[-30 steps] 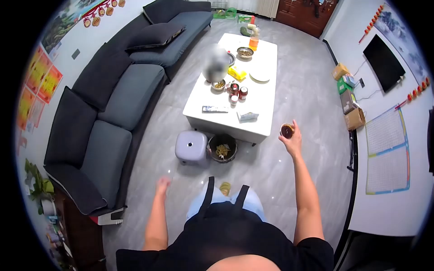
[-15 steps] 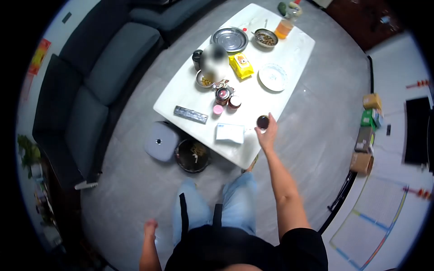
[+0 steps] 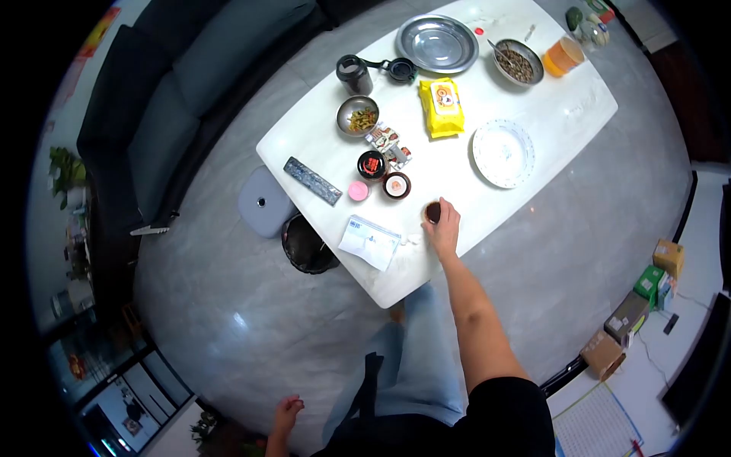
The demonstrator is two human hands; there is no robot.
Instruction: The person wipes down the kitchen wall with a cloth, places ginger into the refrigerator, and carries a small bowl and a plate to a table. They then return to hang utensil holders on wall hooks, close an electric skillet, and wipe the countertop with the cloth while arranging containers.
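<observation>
My right hand [image 3: 447, 231] is wrapped round a small cup [image 3: 433, 212] of dark liquid near the right edge of the white table [image 3: 449, 179]. Whether the cup's base rests on the tabletop, I cannot tell. Low over the floor, my left hand [image 3: 287, 413] hangs with its fingers loosely bent and nothing visible in it. Left of the cup lie a white-and-blue packet [image 3: 370, 242], a dark-lidded jar [image 3: 372, 165], a second jar [image 3: 396, 185] and a pink-lidded container [image 3: 359, 190]. A white plate [image 3: 503, 154] sits beyond the cup.
Farther along the table are a yellow wipes pack [image 3: 442, 108], a metal tray [image 3: 437, 44], a bowl with a spoon [image 3: 519, 63], a bowl of food [image 3: 358, 116] and a dark flask [image 3: 354, 75]. A grey stool [image 3: 265, 202] and a bin [image 3: 308, 245] stand by the table's left side.
My view has turned and come closer to the table. The right hand stays on the cup, which appears slightly farther left. The left hand appears lower and farther right in view.
</observation>
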